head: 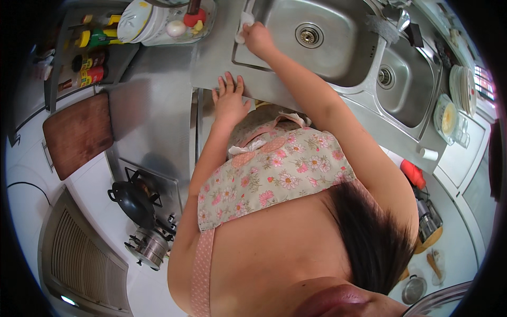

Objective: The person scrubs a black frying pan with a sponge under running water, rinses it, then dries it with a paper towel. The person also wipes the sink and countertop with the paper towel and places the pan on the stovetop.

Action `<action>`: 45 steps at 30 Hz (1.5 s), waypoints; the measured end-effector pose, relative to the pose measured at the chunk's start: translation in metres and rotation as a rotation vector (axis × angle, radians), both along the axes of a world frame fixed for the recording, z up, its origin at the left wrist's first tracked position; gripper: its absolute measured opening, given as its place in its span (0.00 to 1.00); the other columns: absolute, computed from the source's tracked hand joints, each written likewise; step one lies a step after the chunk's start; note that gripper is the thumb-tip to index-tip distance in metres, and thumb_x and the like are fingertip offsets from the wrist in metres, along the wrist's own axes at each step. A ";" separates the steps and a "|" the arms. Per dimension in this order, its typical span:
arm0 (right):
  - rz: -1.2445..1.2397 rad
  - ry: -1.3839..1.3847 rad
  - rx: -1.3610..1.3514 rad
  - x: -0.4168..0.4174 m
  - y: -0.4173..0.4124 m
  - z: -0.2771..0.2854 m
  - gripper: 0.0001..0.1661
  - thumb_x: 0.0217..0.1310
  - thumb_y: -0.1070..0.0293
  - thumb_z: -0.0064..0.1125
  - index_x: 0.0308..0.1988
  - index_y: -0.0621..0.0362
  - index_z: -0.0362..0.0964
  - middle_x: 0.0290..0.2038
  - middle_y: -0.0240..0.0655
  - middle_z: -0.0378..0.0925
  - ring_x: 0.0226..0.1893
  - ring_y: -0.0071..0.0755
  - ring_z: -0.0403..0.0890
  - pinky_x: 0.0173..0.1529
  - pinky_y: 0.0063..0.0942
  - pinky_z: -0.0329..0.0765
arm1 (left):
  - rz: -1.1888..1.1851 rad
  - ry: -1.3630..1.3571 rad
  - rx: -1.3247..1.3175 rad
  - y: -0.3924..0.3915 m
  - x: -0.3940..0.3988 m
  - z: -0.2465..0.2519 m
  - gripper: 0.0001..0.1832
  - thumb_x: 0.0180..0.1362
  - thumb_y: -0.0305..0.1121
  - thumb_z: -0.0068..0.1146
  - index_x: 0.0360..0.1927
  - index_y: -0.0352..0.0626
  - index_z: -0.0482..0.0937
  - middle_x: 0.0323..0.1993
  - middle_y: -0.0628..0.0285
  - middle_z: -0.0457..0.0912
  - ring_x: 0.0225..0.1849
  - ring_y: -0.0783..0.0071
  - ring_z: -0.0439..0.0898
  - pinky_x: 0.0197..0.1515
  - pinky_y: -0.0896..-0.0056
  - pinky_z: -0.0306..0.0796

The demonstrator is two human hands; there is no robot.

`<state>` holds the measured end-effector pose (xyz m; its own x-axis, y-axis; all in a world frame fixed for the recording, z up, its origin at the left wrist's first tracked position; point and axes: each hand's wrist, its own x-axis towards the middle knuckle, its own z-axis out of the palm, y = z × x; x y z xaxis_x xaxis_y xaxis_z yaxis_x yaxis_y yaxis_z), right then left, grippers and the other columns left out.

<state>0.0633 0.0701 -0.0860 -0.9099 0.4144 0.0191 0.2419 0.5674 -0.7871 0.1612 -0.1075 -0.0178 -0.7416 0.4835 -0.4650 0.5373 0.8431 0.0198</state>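
My right hand [258,39] reaches across to the left rim of the large stainless steel sink basin [273,23]. Its fingers press a crumpled white cloth or paper wipe [246,20] against the metal there. My left hand [231,104] rests with spread fingers on the front edge of the steel countertop [216,59], holding nothing. The basin's drain strainer [309,35] is in plain view to the right of my right hand. A floral apron [277,166] covers my front, just below both forearms.
A smaller basin [408,79] adjoins on the right, with stacked plates [461,89] beyond. Left of my hands are white bowls [136,21], a tray with an egg [176,29], sauce bottles [93,75] and a wooden cutting board [79,136]. A black wok [132,204] sits on the stove.
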 end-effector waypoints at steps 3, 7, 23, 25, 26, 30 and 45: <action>0.094 0.108 0.215 0.011 -0.019 -0.021 0.11 0.56 0.68 0.53 0.39 0.62 0.75 0.38 0.50 0.72 0.37 0.55 0.76 0.42 0.42 0.74 | -0.015 -0.001 0.037 -0.001 -0.001 0.000 0.43 0.52 0.47 0.56 0.69 0.50 0.51 0.71 0.47 0.41 0.71 0.45 0.42 0.66 0.39 0.43; 0.398 0.035 0.204 0.066 -0.026 -0.004 0.12 0.54 0.71 0.54 0.41 0.60 0.74 0.36 0.46 0.72 0.38 0.51 0.75 0.43 0.40 0.74 | 0.007 -0.036 0.067 -0.004 0.000 0.008 0.44 0.50 0.44 0.59 0.69 0.49 0.52 0.71 0.46 0.43 0.71 0.44 0.43 0.66 0.38 0.43; 0.489 0.403 0.556 -0.067 0.010 0.006 0.14 0.48 0.72 0.55 0.39 0.57 0.76 0.35 0.32 0.73 0.37 0.38 0.73 0.43 0.32 0.72 | 0.056 -0.071 0.204 -0.011 -0.003 0.012 0.39 0.52 0.42 0.57 0.68 0.51 0.55 0.70 0.50 0.46 0.71 0.48 0.46 0.65 0.36 0.42; 0.416 0.402 0.594 -0.094 0.026 0.003 0.12 0.49 0.71 0.54 0.37 0.56 0.76 0.34 0.32 0.73 0.36 0.38 0.73 0.42 0.33 0.73 | 0.069 -0.075 0.210 -0.010 -0.003 0.013 0.39 0.53 0.42 0.57 0.68 0.51 0.56 0.71 0.50 0.46 0.71 0.49 0.46 0.65 0.36 0.42; 0.365 0.373 0.622 -0.111 0.035 0.002 0.11 0.49 0.71 0.54 0.36 0.55 0.77 0.34 0.32 0.73 0.36 0.38 0.74 0.42 0.33 0.73 | 0.076 -0.074 0.212 -0.010 -0.004 0.014 0.38 0.53 0.42 0.57 0.68 0.51 0.56 0.71 0.50 0.46 0.71 0.49 0.46 0.65 0.35 0.42; 0.316 0.362 0.716 -0.157 0.067 0.000 0.09 0.49 0.70 0.54 0.33 0.52 0.78 0.32 0.32 0.74 0.35 0.40 0.75 0.41 0.34 0.74 | 0.104 -0.092 0.209 -0.008 -0.004 0.018 0.38 0.53 0.42 0.56 0.68 0.52 0.56 0.71 0.52 0.46 0.71 0.52 0.46 0.65 0.36 0.42; -0.057 0.277 0.669 -0.182 0.085 -0.017 0.08 0.51 0.70 0.50 0.26 0.59 0.75 0.31 0.43 0.74 0.34 0.48 0.76 0.39 0.40 0.73 | 0.149 -0.108 0.222 -0.010 -0.005 0.013 0.37 0.55 0.43 0.56 0.68 0.59 0.56 0.72 0.61 0.43 0.72 0.59 0.44 0.66 0.36 0.41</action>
<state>-0.1190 0.1550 -0.1026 -0.8123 0.2799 0.5117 0.1275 0.9413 -0.3126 0.1565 -0.1172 -0.0047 -0.7642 0.4715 -0.4400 0.3922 0.8814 0.2634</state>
